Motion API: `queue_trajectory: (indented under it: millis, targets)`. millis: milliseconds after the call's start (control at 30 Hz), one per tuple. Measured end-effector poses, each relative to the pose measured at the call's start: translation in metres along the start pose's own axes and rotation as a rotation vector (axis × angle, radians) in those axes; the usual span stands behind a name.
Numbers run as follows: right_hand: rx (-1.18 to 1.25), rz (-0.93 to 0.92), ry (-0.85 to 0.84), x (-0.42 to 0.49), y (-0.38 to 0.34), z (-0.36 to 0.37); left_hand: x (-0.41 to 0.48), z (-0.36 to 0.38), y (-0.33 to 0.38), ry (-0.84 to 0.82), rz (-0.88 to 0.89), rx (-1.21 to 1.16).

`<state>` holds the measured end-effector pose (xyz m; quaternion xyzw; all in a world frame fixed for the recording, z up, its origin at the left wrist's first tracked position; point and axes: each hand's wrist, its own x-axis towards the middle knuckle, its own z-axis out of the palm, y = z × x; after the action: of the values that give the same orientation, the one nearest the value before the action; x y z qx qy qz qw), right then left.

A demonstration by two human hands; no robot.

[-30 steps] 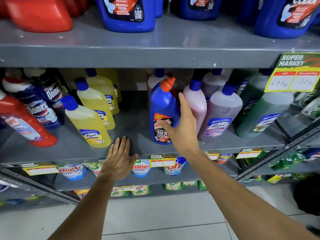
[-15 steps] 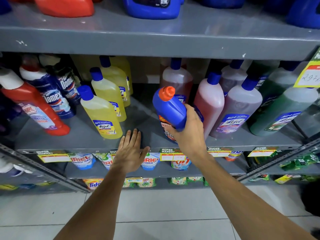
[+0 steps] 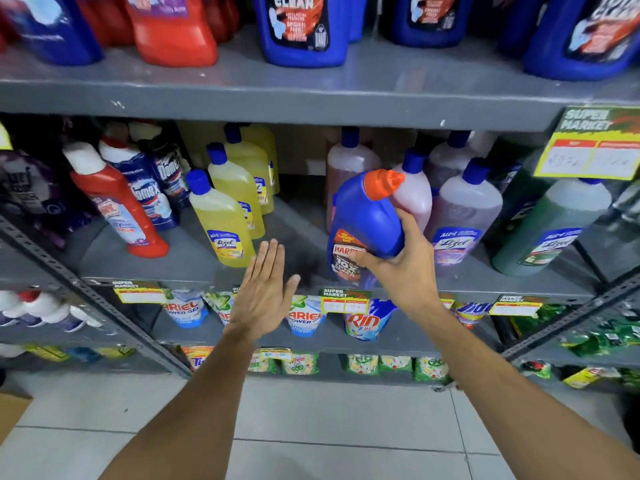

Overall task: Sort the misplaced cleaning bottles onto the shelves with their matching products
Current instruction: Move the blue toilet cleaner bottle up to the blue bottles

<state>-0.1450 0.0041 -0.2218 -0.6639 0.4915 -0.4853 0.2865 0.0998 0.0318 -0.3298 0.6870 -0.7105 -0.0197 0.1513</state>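
Note:
My right hand [image 3: 403,268] grips a blue Harpic bottle [image 3: 365,216] with an orange cap, held tilted just above the front of the middle shelf [image 3: 194,261]. It hangs in front of pink Lizol bottles [image 3: 464,216]. My left hand [image 3: 265,289] is flat and open, fingers together, hovering at the shelf's front edge beside the yellow Lizol bottles [image 3: 221,220]. On the top shelf [image 3: 311,95] stand large blue bottles [image 3: 301,27] with the same kind of label.
A red Harpic bottle [image 3: 117,202] and Domex bottles [image 3: 149,192] stand at the left of the middle shelf, green Lizol bottles [image 3: 550,223] at the right. Detergent pouches [image 3: 304,317] fill the lower shelves. A yellow price tag [image 3: 592,143] hangs from the top shelf at right.
My right hand closed on the blue bottle, lifted it off the shelf and tilted it. My left hand lifted from the shelf edge. The view rose toward the top shelf.

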Motion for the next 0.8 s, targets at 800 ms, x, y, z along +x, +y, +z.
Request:
queue_trajectory:
  millis: [800]
  targets:
    - [0.031, -0.333, 0.237, 0.132, -0.246, -0.168, 0.083, -0.250, 0.125, 0.243, -0.030, 0.058]
